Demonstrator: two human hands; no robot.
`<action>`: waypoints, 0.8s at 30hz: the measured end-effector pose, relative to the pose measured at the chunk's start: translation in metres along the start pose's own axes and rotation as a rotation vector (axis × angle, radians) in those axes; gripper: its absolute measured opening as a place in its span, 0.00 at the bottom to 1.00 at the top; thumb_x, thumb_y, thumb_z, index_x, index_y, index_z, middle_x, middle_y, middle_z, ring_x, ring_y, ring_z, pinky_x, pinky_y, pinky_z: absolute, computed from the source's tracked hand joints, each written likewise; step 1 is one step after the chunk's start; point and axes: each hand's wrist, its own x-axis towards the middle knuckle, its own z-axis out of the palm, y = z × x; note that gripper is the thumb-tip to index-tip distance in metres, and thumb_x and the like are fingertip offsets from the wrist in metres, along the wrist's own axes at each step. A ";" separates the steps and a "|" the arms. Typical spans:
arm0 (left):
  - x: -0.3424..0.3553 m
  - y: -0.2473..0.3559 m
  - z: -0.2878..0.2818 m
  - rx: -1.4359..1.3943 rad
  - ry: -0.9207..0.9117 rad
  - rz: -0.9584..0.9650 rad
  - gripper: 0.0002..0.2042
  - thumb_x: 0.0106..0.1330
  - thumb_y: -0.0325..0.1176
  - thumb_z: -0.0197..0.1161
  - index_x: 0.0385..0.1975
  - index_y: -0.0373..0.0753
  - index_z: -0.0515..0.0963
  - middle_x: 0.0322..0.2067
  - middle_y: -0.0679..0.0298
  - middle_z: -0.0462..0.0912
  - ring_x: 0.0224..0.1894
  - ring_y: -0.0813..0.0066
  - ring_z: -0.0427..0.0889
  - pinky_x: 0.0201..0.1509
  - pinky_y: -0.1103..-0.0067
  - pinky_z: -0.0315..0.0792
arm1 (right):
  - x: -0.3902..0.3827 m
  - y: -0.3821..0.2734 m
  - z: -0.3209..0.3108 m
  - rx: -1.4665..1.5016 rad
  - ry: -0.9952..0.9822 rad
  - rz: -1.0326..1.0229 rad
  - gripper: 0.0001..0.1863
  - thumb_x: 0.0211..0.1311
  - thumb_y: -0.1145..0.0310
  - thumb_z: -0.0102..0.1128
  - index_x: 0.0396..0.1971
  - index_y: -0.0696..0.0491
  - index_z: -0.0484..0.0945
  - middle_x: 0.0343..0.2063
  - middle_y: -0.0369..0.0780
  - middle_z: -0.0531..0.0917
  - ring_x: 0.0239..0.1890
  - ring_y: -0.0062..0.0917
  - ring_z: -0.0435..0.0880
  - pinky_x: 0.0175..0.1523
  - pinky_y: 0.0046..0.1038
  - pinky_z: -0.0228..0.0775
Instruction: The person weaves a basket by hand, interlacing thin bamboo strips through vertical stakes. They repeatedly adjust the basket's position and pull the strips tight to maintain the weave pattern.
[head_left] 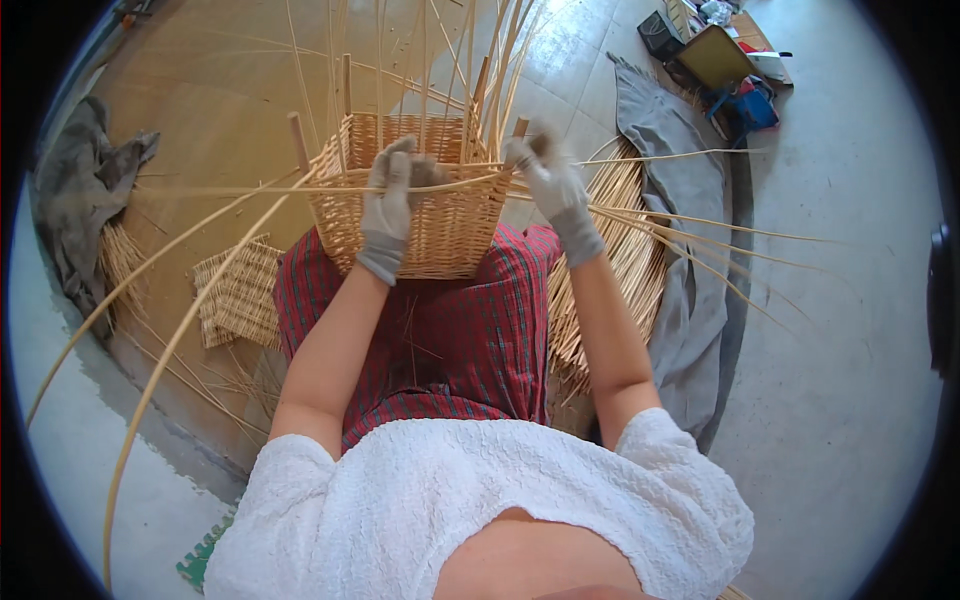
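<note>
A half-woven square wicker basket (445, 235) rests on my knees, its tall upright stakes (425, 90) rising from the rim and short wooden pegs at its corners. My left hand (388, 205), in a pale glove, is closed at the near rim, its fingertips blurred. A long wicker strand (250, 190) runs sideways through its fingers across the basket's near wall. At the right corner my gloved right hand (555, 190) has its fingers curled by a wooden peg (520, 127). Motion smears those fingertips, and what they hold is hidden.
Loose strands (170, 350) stick out to both sides. On the right a bundle of canes (615, 270) lies beside a grey cloth (690, 250). A woven piece (240, 290) lies left of my knees, a dark cloth (80, 200) farther left. Boxes and bags (720, 60) stand far right.
</note>
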 end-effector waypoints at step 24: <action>-0.012 0.088 -0.080 0.712 0.106 0.223 0.17 0.65 0.22 0.70 0.52 0.38 0.74 0.45 0.64 0.79 0.43 0.76 0.80 0.48 0.80 0.78 | -0.064 -0.096 0.136 -0.076 0.148 -0.701 0.27 0.58 0.69 0.62 0.61 0.41 0.77 0.50 0.40 0.83 0.58 0.38 0.79 0.63 0.40 0.70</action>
